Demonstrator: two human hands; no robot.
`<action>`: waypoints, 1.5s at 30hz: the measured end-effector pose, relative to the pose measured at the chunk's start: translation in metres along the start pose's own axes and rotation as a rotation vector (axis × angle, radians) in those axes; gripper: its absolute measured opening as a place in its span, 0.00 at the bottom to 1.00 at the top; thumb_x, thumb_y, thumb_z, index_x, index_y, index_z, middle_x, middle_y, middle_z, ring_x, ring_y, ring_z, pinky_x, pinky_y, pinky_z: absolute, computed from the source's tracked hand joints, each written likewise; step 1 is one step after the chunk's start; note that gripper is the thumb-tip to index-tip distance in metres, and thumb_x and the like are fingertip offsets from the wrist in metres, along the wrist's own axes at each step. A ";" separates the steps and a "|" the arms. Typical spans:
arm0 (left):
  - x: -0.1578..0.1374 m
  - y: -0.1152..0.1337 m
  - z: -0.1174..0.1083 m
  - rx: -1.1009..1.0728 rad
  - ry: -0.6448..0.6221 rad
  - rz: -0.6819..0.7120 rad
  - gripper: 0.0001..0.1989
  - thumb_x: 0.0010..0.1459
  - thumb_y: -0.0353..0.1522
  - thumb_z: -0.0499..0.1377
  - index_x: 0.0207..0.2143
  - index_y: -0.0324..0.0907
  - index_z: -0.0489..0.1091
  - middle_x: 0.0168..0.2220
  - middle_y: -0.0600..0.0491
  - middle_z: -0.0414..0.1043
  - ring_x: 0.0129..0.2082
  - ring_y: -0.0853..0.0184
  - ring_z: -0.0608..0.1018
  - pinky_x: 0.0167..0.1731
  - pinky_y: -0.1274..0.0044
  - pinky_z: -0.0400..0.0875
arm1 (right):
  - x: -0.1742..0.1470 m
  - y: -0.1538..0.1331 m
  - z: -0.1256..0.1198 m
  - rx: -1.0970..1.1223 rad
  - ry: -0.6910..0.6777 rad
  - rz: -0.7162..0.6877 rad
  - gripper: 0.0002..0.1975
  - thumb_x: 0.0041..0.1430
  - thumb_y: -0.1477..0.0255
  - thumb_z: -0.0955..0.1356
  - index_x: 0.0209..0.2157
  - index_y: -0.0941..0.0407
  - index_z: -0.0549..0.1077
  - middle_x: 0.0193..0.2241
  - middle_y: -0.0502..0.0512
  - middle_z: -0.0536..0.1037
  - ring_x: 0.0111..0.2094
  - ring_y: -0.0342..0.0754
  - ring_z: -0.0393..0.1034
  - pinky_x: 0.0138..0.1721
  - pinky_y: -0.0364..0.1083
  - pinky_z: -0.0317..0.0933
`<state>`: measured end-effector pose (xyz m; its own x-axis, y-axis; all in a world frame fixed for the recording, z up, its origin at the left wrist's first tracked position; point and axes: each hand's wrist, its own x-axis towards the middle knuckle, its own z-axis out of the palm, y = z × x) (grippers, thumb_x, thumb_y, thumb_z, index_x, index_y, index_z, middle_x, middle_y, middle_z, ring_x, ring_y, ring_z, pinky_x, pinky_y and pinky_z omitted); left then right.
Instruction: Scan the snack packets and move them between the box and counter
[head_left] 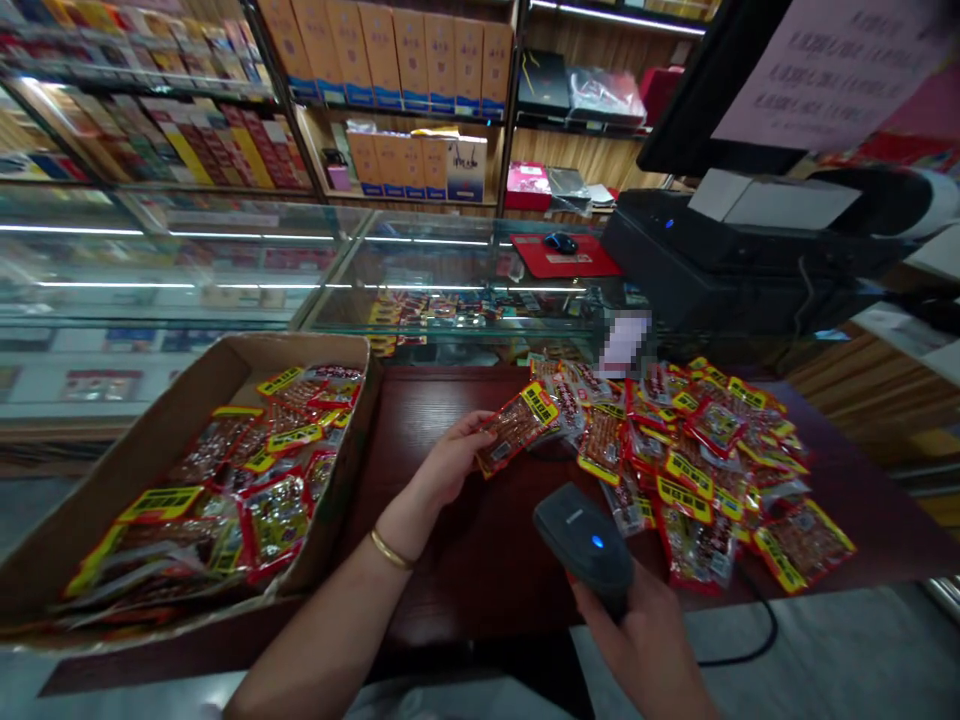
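Observation:
My left hand (454,455), with a gold bangle (391,550) on its wrist, pinches the edge of a snack packet (517,428). This red and yellow packet is held tilted above the dark wooden table (465,560), and a small barcode shows on it. My right hand (637,630) is wrapped round a black barcode scanner (585,535) with a blue light on top. The scanner's head points up and left toward the packet. Right of both hands spreads a pile of similar snack packets (690,470).
An open cardboard box (364,400) with several snack packets stands on the left. Behind the table runs a glass display counter (330,260). A red mouse pad (566,258) and a black machine (735,260) sit on the right. A black cable (769,630) hangs at the table's front edge.

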<state>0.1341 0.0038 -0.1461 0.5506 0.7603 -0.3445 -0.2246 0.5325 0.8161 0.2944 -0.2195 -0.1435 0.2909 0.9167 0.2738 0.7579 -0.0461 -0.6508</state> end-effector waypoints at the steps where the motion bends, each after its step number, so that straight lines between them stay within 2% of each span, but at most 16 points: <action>1: 0.000 0.000 0.000 0.000 -0.003 0.002 0.12 0.51 0.27 0.65 0.40 0.42 0.73 0.37 0.51 0.81 0.31 0.64 0.82 0.31 0.75 0.77 | -0.001 0.000 -0.001 -0.017 -0.011 -0.013 0.13 0.61 0.62 0.67 0.37 0.56 0.79 0.31 0.61 0.83 0.33 0.56 0.80 0.37 0.48 0.73; 6: 0.001 -0.003 0.001 -0.005 -0.003 0.005 0.15 0.49 0.28 0.66 0.42 0.40 0.75 0.38 0.49 0.81 0.36 0.62 0.82 0.37 0.73 0.76 | -0.005 0.000 -0.006 -0.042 -0.061 -0.023 0.14 0.62 0.61 0.67 0.38 0.55 0.79 0.31 0.61 0.83 0.33 0.56 0.80 0.37 0.49 0.74; 11: -0.001 -0.001 0.001 0.009 -0.010 0.002 0.15 0.47 0.29 0.67 0.40 0.42 0.74 0.36 0.52 0.80 0.29 0.66 0.81 0.31 0.75 0.75 | -0.004 -0.004 -0.011 0.027 -0.060 0.083 0.14 0.60 0.61 0.68 0.39 0.55 0.79 0.34 0.61 0.83 0.36 0.57 0.80 0.40 0.51 0.73; 13: -0.003 0.001 0.002 0.030 -0.011 -0.001 0.15 0.48 0.30 0.66 0.41 0.43 0.73 0.35 0.54 0.80 0.28 0.68 0.80 0.30 0.77 0.75 | -0.002 -0.006 -0.010 0.095 -0.079 0.144 0.14 0.60 0.60 0.68 0.37 0.55 0.80 0.32 0.60 0.83 0.34 0.57 0.79 0.39 0.50 0.72; 15: -0.003 0.003 0.001 0.057 0.013 -0.003 0.15 0.49 0.31 0.66 0.42 0.43 0.73 0.36 0.54 0.80 0.30 0.68 0.80 0.31 0.78 0.74 | 0.000 -0.005 -0.003 0.234 -0.124 0.243 0.15 0.61 0.59 0.68 0.35 0.56 0.79 0.27 0.59 0.82 0.29 0.54 0.77 0.34 0.48 0.71; 18: -0.002 0.007 0.001 0.102 0.074 -0.001 0.17 0.49 0.30 0.65 0.44 0.42 0.74 0.38 0.54 0.81 0.32 0.68 0.81 0.33 0.79 0.73 | 0.004 0.004 0.016 0.579 -0.157 0.424 0.21 0.61 0.54 0.68 0.33 0.59 0.78 0.18 0.54 0.77 0.21 0.48 0.73 0.25 0.44 0.65; 21: -0.002 0.008 0.001 0.123 0.074 0.011 0.19 0.47 0.29 0.66 0.44 0.42 0.75 0.38 0.53 0.82 0.33 0.66 0.81 0.33 0.77 0.73 | 0.008 0.020 0.034 0.928 -0.115 0.500 0.25 0.56 0.49 0.71 0.33 0.60 0.77 0.20 0.54 0.77 0.16 0.43 0.69 0.20 0.41 0.60; 24: 0.001 0.008 0.010 0.077 0.023 0.030 0.22 0.44 0.28 0.68 0.45 0.42 0.75 0.41 0.52 0.82 0.35 0.64 0.82 0.37 0.76 0.75 | 0.012 0.035 0.041 1.160 -0.100 0.516 0.28 0.51 0.48 0.74 0.37 0.60 0.76 0.23 0.55 0.79 0.14 0.42 0.69 0.17 0.40 0.59; 26: 0.007 0.008 0.024 0.058 -0.026 0.024 0.24 0.44 0.28 0.68 0.47 0.43 0.75 0.43 0.51 0.81 0.36 0.64 0.82 0.38 0.75 0.75 | 0.012 0.042 0.042 1.248 -0.099 0.531 0.28 0.49 0.48 0.75 0.37 0.60 0.76 0.21 0.54 0.78 0.14 0.42 0.69 0.16 0.40 0.59; 29: 0.024 0.009 0.064 0.111 -0.156 0.004 0.25 0.45 0.26 0.68 0.49 0.42 0.75 0.42 0.50 0.81 0.33 0.66 0.82 0.36 0.76 0.75 | 0.008 0.048 0.045 1.314 -0.080 0.539 0.28 0.47 0.48 0.76 0.35 0.60 0.74 0.20 0.53 0.78 0.12 0.42 0.68 0.14 0.39 0.58; 32: 0.051 0.010 0.119 0.248 -0.325 0.028 0.23 0.47 0.25 0.65 0.48 0.42 0.76 0.38 0.51 0.81 0.31 0.67 0.81 0.33 0.78 0.74 | 0.002 0.051 0.051 1.319 -0.074 0.545 0.29 0.46 0.49 0.77 0.36 0.58 0.73 0.20 0.52 0.78 0.13 0.41 0.68 0.14 0.39 0.58; 34: 0.073 0.009 0.159 0.335 -0.404 0.044 0.19 0.50 0.24 0.63 0.47 0.41 0.76 0.38 0.50 0.81 0.33 0.66 0.81 0.34 0.77 0.74 | -0.001 0.051 0.055 1.326 -0.071 0.553 0.30 0.44 0.48 0.77 0.36 0.58 0.72 0.20 0.51 0.78 0.13 0.41 0.67 0.15 0.39 0.58; 37: 0.104 0.004 0.214 0.454 -0.442 0.068 0.12 0.61 0.28 0.60 0.47 0.41 0.75 0.43 0.47 0.78 0.39 0.65 0.80 0.39 0.73 0.76 | -0.004 0.050 0.055 1.350 -0.031 0.583 0.30 0.44 0.48 0.77 0.36 0.57 0.71 0.19 0.50 0.77 0.13 0.41 0.67 0.15 0.39 0.57; 39: 0.118 -0.002 0.242 0.559 -0.458 0.090 0.13 0.65 0.35 0.59 0.51 0.41 0.72 0.49 0.46 0.75 0.44 0.63 0.79 0.43 0.67 0.77 | -0.004 0.047 0.052 1.366 -0.007 0.607 0.30 0.44 0.48 0.78 0.36 0.57 0.71 0.19 0.50 0.77 0.13 0.41 0.68 0.15 0.39 0.57; 42: 0.123 -0.006 0.259 0.739 -0.475 0.157 0.17 0.66 0.38 0.59 0.54 0.42 0.69 0.54 0.47 0.71 0.48 0.60 0.77 0.46 0.64 0.76 | -0.002 0.044 0.046 1.382 0.010 0.614 0.29 0.43 0.49 0.78 0.35 0.57 0.72 0.19 0.51 0.78 0.13 0.41 0.68 0.16 0.39 0.58; 45: 0.105 0.005 0.240 0.925 -0.459 0.242 0.11 0.62 0.36 0.63 0.46 0.41 0.75 0.48 0.48 0.76 0.46 0.59 0.78 0.46 0.67 0.74 | 0.000 0.042 0.040 1.364 0.022 0.607 0.28 0.44 0.49 0.78 0.34 0.58 0.75 0.19 0.52 0.78 0.13 0.41 0.67 0.16 0.40 0.58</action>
<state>0.3835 -0.0029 -0.0673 0.8674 0.4921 -0.0747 0.2237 -0.2514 0.9417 0.3026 -0.2059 -0.1993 0.3717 0.8875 -0.2724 -0.5905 -0.0004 -0.8070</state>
